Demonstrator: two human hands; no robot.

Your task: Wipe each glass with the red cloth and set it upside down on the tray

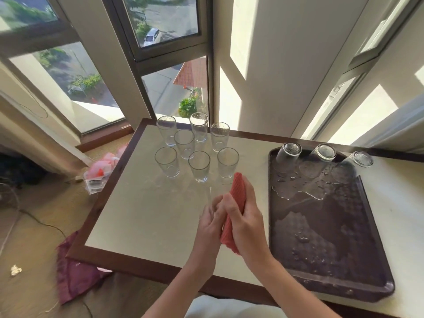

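Seven upright glasses (199, 165), clustered at far left of bench (142, 203). Three inverted glasses (322, 157), in a row along the far edge of the wet dark tray (332, 214), bench right. One red cloth (237, 191), above bench centre, just left of tray: right grip (247, 226) clenched round it; left grip (210, 226) against it, hold not discernible.
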